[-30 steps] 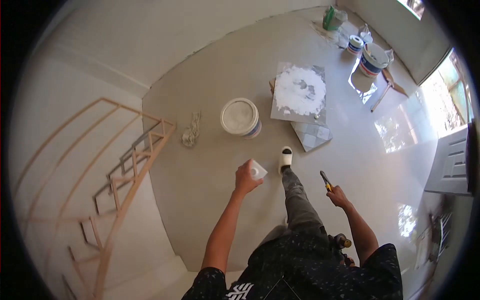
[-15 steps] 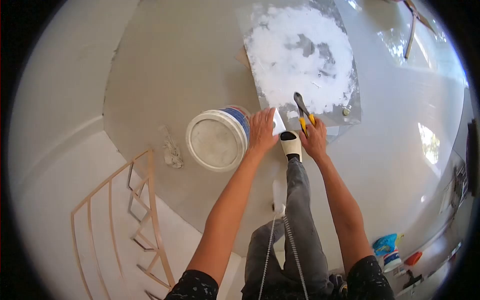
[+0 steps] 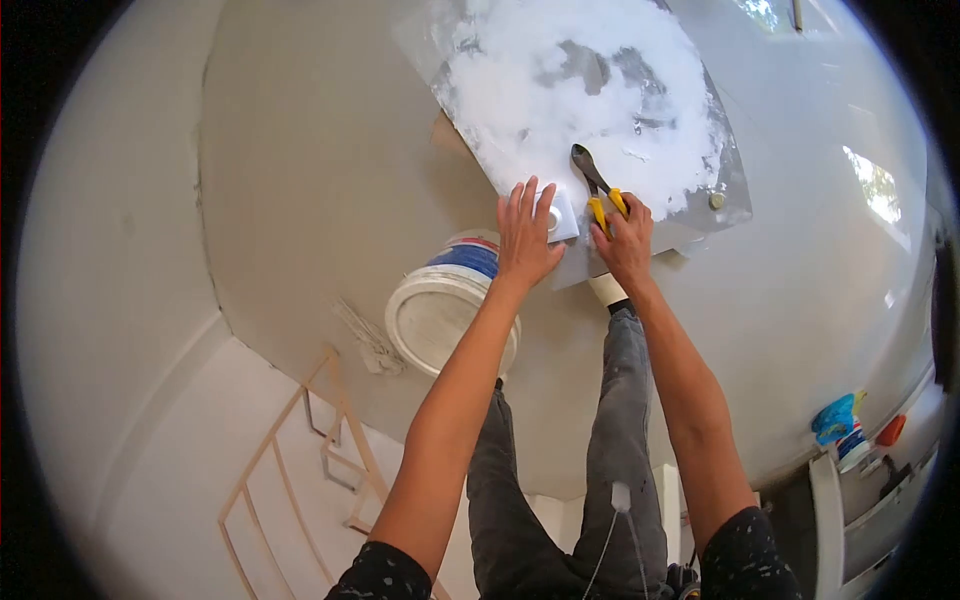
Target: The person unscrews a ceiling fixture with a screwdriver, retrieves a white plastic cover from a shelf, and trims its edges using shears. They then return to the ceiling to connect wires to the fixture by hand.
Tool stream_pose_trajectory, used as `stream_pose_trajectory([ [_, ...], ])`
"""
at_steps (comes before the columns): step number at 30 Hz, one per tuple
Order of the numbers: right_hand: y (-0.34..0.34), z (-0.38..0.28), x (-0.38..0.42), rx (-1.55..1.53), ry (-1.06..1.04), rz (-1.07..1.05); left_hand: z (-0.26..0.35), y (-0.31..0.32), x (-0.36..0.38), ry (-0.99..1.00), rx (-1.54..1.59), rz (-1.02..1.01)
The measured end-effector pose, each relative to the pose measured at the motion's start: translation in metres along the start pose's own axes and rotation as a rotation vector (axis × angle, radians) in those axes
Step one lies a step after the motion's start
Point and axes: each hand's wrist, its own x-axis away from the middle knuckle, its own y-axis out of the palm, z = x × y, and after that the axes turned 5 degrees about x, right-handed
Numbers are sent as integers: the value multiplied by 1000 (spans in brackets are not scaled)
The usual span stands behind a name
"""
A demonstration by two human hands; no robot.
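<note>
My left hand point(image 3: 527, 238) rests its spread fingers on and beside a small white square piece point(image 3: 563, 216) with a round centre, at the lower edge of a grey sheet point(image 3: 735, 185) covered in white material point(image 3: 560, 110). In my right hand point(image 3: 628, 242) are pliers point(image 3: 597, 180) with yellow handles; their dark jaws point up and left over the white material. The two hands are apart, with the white piece and pliers between them.
A white and blue bucket point(image 3: 440, 322) stands left of my legs, a crumpled rag point(image 3: 370, 345) beside it. A wooden railing-like frame point(image 3: 285, 470) is at lower left. Blue and red items, including a blue bag point(image 3: 834, 418), lie at lower right. A small round object point(image 3: 716, 200) sits on the sheet.
Both hands have moved up, with the white piece and the pliers, further over the sheet. The left fingers have spread. The view has shifted and my legs stand wider apart.
</note>
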Motion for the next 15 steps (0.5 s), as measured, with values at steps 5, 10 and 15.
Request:
stream_pose_trajectory([
  [5, 4, -6, 3, 99, 15, 54, -16, -48, 61, -96, 219, 62],
  [10, -11, -30, 5, 345, 161, -23, -74, -104, 140, -37, 250, 49],
  [15, -49, -79, 122, 123, 547, -111, -141, -198, 239, -115, 237, -245],
])
